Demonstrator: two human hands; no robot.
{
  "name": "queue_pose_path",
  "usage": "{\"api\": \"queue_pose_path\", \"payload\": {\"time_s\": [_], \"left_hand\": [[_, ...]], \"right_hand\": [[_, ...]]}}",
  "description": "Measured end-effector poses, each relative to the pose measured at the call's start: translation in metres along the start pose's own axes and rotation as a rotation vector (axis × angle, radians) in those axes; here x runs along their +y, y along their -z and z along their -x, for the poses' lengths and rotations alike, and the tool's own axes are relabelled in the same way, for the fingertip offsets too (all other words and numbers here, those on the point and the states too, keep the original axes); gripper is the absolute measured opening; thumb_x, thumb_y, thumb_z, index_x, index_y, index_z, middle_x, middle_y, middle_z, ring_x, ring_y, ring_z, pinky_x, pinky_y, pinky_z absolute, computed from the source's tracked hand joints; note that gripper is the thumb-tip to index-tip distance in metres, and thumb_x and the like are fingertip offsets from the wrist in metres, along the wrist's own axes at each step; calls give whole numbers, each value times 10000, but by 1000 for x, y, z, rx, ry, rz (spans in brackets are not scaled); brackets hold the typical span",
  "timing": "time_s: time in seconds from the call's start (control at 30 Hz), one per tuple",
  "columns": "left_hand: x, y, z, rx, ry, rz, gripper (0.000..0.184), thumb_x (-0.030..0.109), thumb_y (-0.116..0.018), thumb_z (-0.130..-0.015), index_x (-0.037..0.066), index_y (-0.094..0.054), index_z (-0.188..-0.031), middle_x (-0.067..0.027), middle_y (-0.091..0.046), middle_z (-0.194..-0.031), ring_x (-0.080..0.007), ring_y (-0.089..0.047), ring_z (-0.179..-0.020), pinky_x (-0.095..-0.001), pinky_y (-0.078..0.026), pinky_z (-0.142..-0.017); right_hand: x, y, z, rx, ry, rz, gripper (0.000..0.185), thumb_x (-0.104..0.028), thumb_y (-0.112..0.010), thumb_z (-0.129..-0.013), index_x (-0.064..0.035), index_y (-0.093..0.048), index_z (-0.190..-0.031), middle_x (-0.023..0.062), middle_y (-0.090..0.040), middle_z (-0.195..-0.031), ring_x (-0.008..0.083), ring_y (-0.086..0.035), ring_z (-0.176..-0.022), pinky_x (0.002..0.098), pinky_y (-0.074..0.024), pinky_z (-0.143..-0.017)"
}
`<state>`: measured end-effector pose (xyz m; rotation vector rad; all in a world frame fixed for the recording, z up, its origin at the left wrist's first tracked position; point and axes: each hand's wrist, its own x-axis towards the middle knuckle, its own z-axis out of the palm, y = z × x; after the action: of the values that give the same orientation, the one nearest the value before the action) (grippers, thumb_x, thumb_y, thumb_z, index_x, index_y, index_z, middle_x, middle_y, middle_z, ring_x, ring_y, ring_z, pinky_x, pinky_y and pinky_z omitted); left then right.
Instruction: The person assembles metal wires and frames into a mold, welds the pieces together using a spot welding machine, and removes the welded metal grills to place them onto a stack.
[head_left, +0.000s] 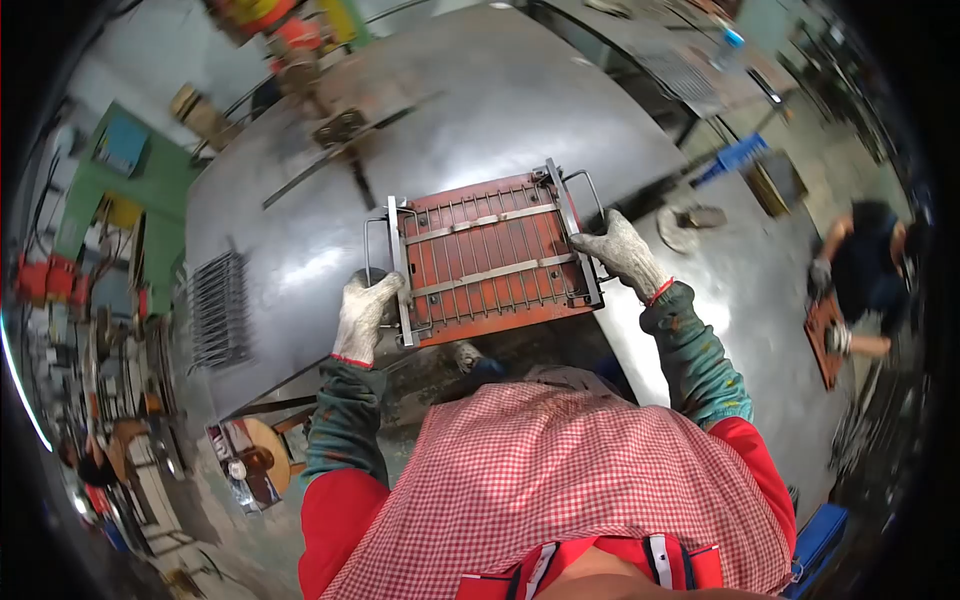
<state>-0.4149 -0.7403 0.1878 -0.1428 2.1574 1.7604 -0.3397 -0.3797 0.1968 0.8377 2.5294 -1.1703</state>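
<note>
Between my hands is a reddish-brown jig plate (505, 322), held slightly tilted near the table's front edge. Thin metal rods run across it, with two flat metal strips (490, 275) lying over them. A steel rail and a bent-rod handle stand at each side. My left hand (363, 312), in a whitish knit glove, is closed around the left side by its handle (368, 245). On the right side, my gloved right hand (625, 252) grips the rail below the other handle (592, 190), thumb on top. The fingers underneath are hidden.
A large steel table (480, 90) spreads ahead. On its left lies a stack of wire racks (220, 312); farther back is a clamp fixture with long bars (342, 130). A blue tool (735, 158) lies to the right. Another person (868, 265) handles a reddish plate at far right.
</note>
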Motion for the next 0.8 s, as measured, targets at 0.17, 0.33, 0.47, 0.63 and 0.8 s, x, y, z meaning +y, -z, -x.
{"api": "queue_pose_path", "payload": {"time_s": [0.17, 0.33, 0.47, 0.63, 0.8], "left_hand": [[8, 68, -51, 133, 83, 6, 252, 172, -680, -765, -7, -573, -906, -55, -606, -675, -103, -499, -476, -262, -405, -422], [-4, 111, -125, 224, 43, 13, 287, 214, -679, -718, -2, -590, -884, -53, -603, -685, -122, -514, -511, -289, -423, -468], [-20, 129, -180, 304, 45, -68, 410, 294, -726, -689, -23, -587, -909, -90, -624, -759, -175, -567, -617, -334, -480, -581], [-26, 131, -190, 311, 70, -32, 406, 302, -735, -691, -10, -585, -904, -87, -618, -747, -177, -564, -613, -340, -480, -581], [-2, 124, -173, 405, 78, -159, 410, 343, -719, -702, -8, -613, -886, -109, -633, -747, -205, -585, -653, -346, -492, -632]], "right_hand": [[-83, -50, -75, -68, 184, 43, 677, -406, -735, -733, 137, -513, -1071, 252, -638, -873, 286, -653, -746, 385, -526, -642], [-149, -87, -156, -44, 254, 87, 676, -380, -734, -742, 138, -502, -1110, 270, -635, -909, 307, -651, -799, 405, -524, -694], [-178, -101, -210, -28, 256, 132, 677, -375, -731, -733, 94, -514, -1171, 203, -640, -951, 261, -631, -834, 382, -515, -682], [-184, -101, -221, -32, 261, 126, 667, -381, -746, -723, 95, -539, -1141, 214, -640, -997, 288, -624, -928, 374, -492, -803], [-183, -101, -227, -1, 342, 113, 640, -373, -755, -713, 87, -541, -1103, 208, -636, -964, 264, -621, -881, 357, -494, -789]]}}
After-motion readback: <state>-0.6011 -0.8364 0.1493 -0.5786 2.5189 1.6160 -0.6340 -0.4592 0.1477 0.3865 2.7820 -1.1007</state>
